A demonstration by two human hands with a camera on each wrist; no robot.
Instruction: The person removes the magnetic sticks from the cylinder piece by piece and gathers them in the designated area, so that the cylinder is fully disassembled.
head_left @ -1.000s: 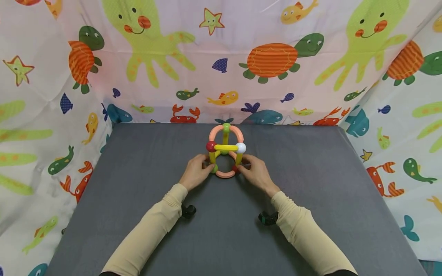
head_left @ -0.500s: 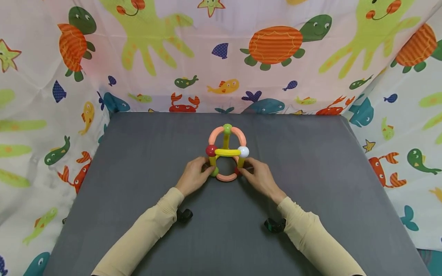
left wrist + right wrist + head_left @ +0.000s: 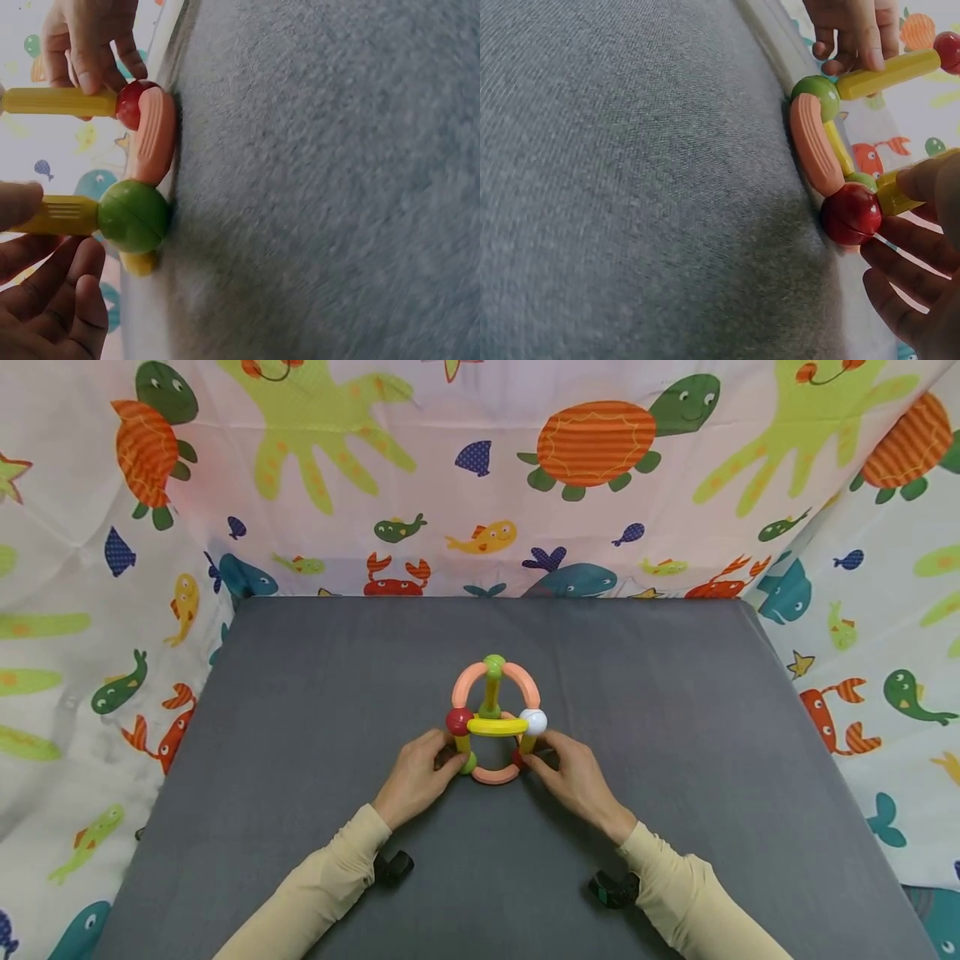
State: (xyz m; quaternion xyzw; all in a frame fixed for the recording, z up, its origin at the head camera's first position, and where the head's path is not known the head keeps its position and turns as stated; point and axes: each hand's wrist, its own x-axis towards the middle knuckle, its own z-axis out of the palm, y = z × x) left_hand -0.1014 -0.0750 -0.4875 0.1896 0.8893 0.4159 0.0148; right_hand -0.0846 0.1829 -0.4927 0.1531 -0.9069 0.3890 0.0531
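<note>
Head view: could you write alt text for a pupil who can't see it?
A person's left hand and right hand grip a frame of colourful balls and bars by its two near yellow uprights. Below is a grey table; behind hangs fabric printed with sea creatures.

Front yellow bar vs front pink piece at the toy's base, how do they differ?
The yellow bar sits high, the pink piece low by the table. The yellow bar joins a red ball and a white ball; the pink piece joins a green ball and another red ball. Both link two balls.
</note>
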